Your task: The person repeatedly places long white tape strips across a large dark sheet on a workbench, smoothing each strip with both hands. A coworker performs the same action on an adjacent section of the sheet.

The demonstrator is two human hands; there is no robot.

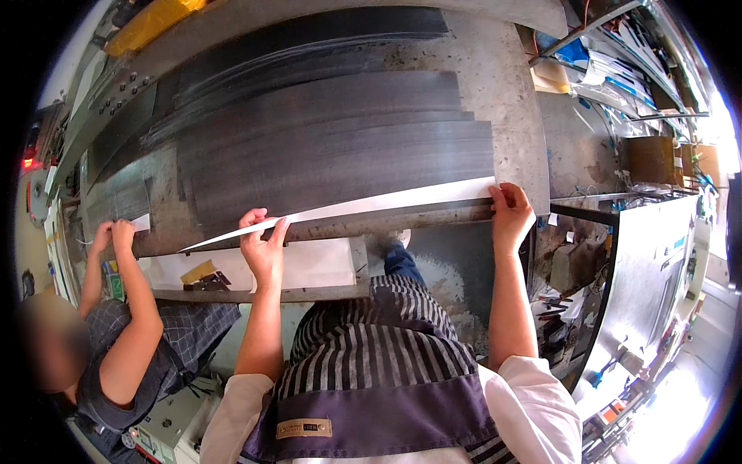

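Fingers (pixel 272 229) of your left hand (pixel 261 251) curl over the near edge of the surface (pixel 510 108) and pinch the white strip (pixel 386 203) where it narrows; those of your right hand (pixel 510 216) clamp the strip's wide right end, thumb on top. Both hands are closed on it. It is one long, thin, flat tapering strip, paper-like, lying along the near edge from the right corner to a point near the left.

Behind it, dark metal sheets (pixel 332 147) lie stacked and stepped, long, flat and brushed; at least four edges show, the exact count I cannot tell. The surface itself is grey, worn, pitted metal.

At the left end another person's two hands (pixel 112 234) meet at the near edge on a small white piece; whether they grip it I cannot tell.

Below the near edge a shelf (pixel 325 292) carries one white sheet and one small yellow block (pixel 198 271). At the far left corner sits one yellow oblong package (pixel 151 23). Your apron is striped with a dark band bearing one small tan rectangular label (pixel 304 428).
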